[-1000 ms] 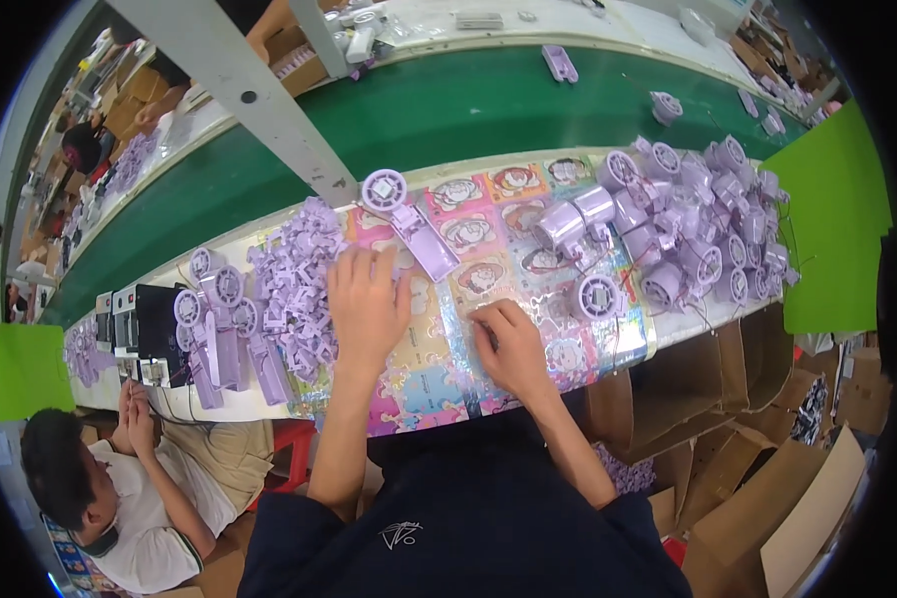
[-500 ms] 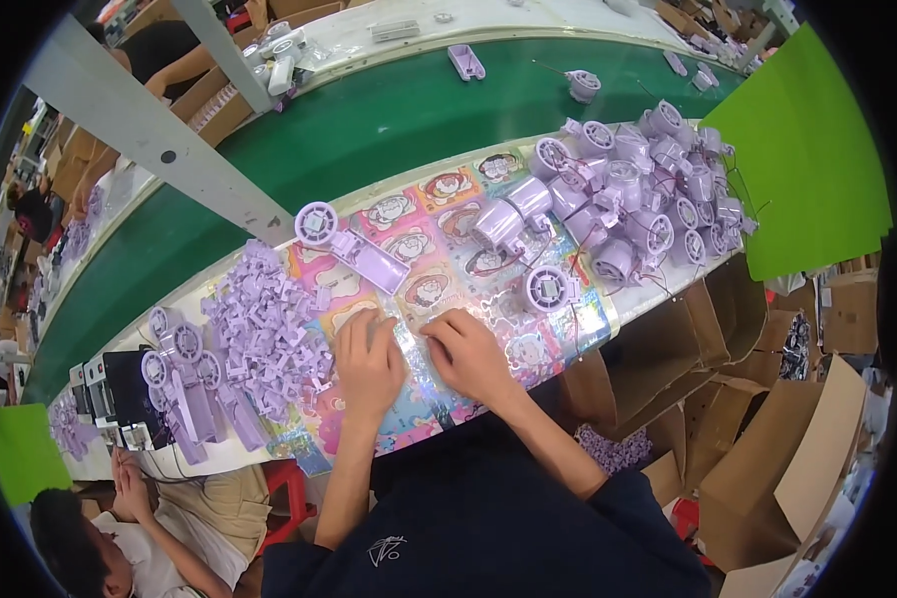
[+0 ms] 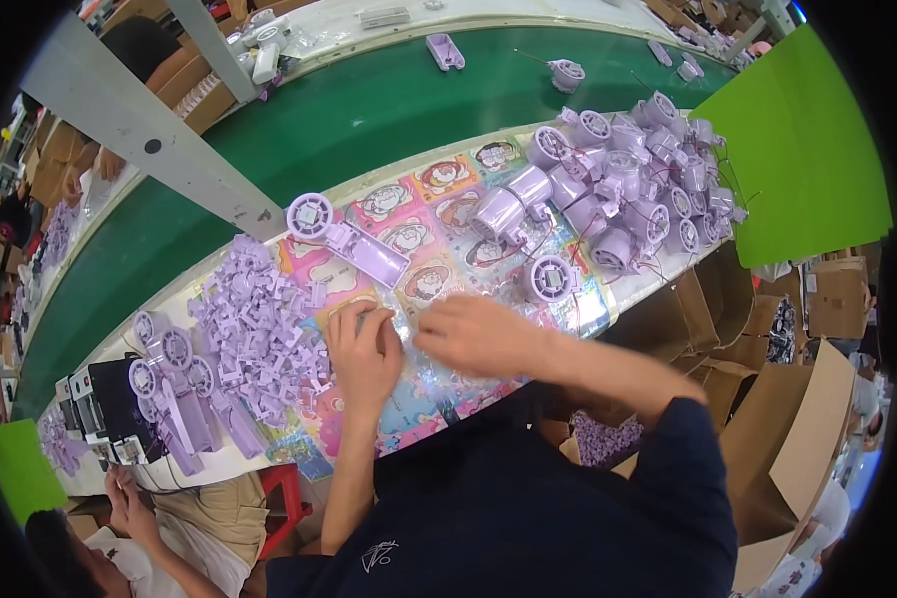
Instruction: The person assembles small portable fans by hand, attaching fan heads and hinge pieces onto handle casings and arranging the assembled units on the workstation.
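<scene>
My left hand [image 3: 363,349] rests on the colourful shiny mat [image 3: 409,404], fingers bent and drawn in toward the thumb. Close beside it, my right hand [image 3: 473,334] has its fingers pressed together and pointing left. Whatever either hand holds, if anything, is hidden. Just beyond them lies a lilac handheld fan body [image 3: 371,255] with a round head. Left of my left hand spreads a heap of small lilac plastic parts [image 3: 254,324]. A lone round lilac housing [image 3: 551,278] sits to the right, near a large pile of wired housings [image 3: 633,189].
Beyond the table runs a green conveyor belt [image 3: 369,110] carrying a few lilac pieces. A metal post [image 3: 169,149] rises at the left. More fan bodies [image 3: 189,419] stand left, near a seated person [image 3: 159,548]. Cardboard boxes [image 3: 767,478] lie at the lower right.
My right forearm has swung outward to the right, and the right hand lies flatter across the mat. My left hand has curled slightly more. The whole view has shifted a little.
</scene>
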`<state>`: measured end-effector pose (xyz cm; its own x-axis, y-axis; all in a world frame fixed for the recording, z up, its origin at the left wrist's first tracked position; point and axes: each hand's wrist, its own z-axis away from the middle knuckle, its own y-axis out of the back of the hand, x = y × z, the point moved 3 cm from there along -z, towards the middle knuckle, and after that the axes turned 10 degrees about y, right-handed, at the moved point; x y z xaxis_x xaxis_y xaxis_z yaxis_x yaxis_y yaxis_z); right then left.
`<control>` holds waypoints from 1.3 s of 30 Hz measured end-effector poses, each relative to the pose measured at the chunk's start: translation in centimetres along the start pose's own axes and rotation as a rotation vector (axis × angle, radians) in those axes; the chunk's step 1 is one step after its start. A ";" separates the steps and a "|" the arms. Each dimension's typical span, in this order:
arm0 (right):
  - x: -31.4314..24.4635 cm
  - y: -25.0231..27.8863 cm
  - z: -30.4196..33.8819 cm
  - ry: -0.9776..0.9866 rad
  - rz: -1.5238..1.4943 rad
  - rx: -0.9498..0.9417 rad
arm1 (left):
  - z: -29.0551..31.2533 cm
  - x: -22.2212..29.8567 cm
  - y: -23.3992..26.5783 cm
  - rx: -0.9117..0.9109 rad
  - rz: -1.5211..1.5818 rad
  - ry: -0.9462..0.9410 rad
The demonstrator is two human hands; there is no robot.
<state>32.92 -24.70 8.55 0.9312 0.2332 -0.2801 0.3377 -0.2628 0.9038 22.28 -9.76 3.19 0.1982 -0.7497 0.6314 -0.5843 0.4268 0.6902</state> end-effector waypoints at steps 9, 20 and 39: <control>22.9 5.5 -7.1 0.021 0.663 -0.633 | -0.7 0.1 -0.2 0.009 0.029 0.048; 39.0 4.9 -9.5 -0.723 0.691 -0.526 | -0.5 0.5 -0.3 -0.033 -0.161 0.064; 9.9 4.2 -2.8 -0.108 0.424 -0.603 | -0.5 0.7 -0.7 0.062 -0.127 0.036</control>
<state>43.18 -20.85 10.43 0.9837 0.1248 0.1297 -0.1583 0.2568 0.9534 23.23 -10.30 3.31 0.3007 -0.7766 0.5536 -0.5999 0.2972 0.7428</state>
